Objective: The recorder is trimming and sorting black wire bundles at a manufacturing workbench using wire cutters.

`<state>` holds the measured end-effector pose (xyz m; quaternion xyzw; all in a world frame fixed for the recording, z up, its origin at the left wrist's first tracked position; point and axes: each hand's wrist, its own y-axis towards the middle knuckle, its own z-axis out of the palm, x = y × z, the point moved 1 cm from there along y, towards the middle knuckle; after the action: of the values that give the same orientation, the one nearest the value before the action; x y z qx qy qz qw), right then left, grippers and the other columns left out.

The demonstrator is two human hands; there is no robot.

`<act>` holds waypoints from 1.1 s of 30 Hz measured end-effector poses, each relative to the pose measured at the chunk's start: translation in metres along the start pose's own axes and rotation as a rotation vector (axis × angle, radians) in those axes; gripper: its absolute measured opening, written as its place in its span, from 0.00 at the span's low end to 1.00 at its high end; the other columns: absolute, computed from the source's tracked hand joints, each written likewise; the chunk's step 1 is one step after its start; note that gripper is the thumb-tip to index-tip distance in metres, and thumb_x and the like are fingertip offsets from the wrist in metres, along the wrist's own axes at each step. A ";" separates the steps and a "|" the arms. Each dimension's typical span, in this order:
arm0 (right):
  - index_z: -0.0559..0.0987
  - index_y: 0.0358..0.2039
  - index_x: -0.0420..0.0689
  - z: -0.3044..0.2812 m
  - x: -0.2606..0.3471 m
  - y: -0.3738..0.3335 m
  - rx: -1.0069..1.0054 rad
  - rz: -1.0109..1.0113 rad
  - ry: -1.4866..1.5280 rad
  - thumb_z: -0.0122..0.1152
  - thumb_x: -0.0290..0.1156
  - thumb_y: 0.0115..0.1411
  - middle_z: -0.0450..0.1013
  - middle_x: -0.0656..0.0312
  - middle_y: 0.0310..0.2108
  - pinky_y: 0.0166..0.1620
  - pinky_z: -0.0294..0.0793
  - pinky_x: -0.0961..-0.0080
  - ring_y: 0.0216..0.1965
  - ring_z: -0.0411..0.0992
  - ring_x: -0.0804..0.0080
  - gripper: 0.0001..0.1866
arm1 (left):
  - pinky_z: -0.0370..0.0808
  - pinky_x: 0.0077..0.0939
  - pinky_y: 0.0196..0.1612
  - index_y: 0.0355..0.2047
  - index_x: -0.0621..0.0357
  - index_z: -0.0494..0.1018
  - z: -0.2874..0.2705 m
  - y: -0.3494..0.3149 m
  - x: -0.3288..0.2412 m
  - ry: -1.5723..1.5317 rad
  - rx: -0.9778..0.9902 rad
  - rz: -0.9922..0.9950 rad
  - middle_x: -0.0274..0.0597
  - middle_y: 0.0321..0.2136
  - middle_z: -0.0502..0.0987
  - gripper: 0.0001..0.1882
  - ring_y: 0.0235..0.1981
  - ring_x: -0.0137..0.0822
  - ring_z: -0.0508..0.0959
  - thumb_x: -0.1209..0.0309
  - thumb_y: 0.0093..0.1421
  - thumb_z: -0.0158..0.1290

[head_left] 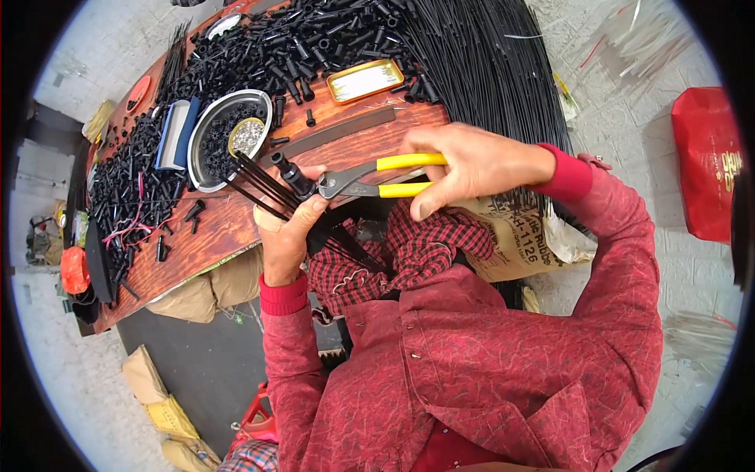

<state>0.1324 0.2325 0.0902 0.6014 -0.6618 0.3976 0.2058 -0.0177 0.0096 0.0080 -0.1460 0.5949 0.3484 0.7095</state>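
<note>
While the right hand (476, 161) grips yellow-handled pliers (410, 160), the left hand (287, 240) holds thin black rods (266, 185) and a black plug (292, 175) just beyond its thumb (309, 209), beside the pliers' tip.

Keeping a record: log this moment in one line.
left hand: holds black cables | right hand: holds yellow-handled pliers | wooden table: heaped black parts

Reddish wooden table (208, 252), pale floor (90, 370)
</note>
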 end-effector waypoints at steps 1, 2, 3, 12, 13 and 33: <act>0.75 0.45 0.41 0.002 0.000 -0.003 -0.247 -0.223 -0.347 0.70 0.57 0.50 0.75 0.56 0.26 0.30 0.76 0.73 0.28 0.78 0.67 0.34 | 0.78 0.26 0.39 0.45 0.69 0.73 0.001 0.001 0.000 0.008 0.003 0.014 0.43 0.35 0.79 0.18 0.32 0.33 0.80 0.77 0.55 0.62; 0.75 0.45 0.40 0.006 -0.001 -0.004 -0.364 -0.327 -0.369 0.72 0.48 0.49 0.75 0.56 0.30 0.34 0.76 0.69 0.32 0.78 0.61 0.30 | 0.78 0.26 0.39 0.45 0.69 0.73 0.006 0.001 -0.003 -0.011 -0.022 0.005 0.42 0.34 0.79 0.19 0.32 0.33 0.80 0.77 0.55 0.63; 0.75 0.45 0.40 0.007 0.001 -0.006 -0.366 -0.326 -0.364 0.72 0.48 0.49 0.75 0.56 0.30 0.34 0.76 0.69 0.32 0.78 0.61 0.30 | 0.78 0.26 0.39 0.45 0.69 0.73 0.007 0.001 -0.004 -0.008 -0.020 0.002 0.42 0.34 0.79 0.19 0.32 0.33 0.80 0.77 0.55 0.63; 0.77 0.34 0.37 0.006 -0.015 -0.003 0.329 0.257 0.587 0.42 0.61 0.67 0.71 0.63 0.14 0.17 0.70 0.85 0.13 0.69 0.81 0.34 | 0.80 0.30 0.38 0.41 0.71 0.74 -0.002 0.000 0.004 -0.044 0.089 0.011 0.48 0.45 0.72 0.20 0.36 0.37 0.79 0.72 0.52 0.65; 0.77 0.34 0.37 0.008 -0.017 -0.004 0.346 0.282 0.620 0.44 0.60 0.67 0.71 0.62 0.15 0.17 0.71 0.85 0.13 0.69 0.81 0.33 | 0.80 0.30 0.38 0.41 0.71 0.74 -0.001 0.002 0.003 -0.043 0.090 0.011 0.48 0.45 0.72 0.20 0.36 0.37 0.79 0.72 0.52 0.65; 0.75 0.34 0.33 0.049 -0.010 -0.018 0.496 0.317 0.941 0.32 0.70 0.65 0.56 0.72 0.13 0.12 0.48 0.89 0.11 0.49 0.89 0.45 | 0.71 0.31 0.48 0.39 0.69 0.78 -0.009 -0.001 0.003 0.105 0.140 0.068 0.46 0.42 0.74 0.25 0.43 0.36 0.75 0.60 0.48 0.69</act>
<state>0.1619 0.2018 0.0581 0.2824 -0.4673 0.7934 0.2691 -0.0239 0.0043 0.0033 -0.0940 0.6588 0.3219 0.6735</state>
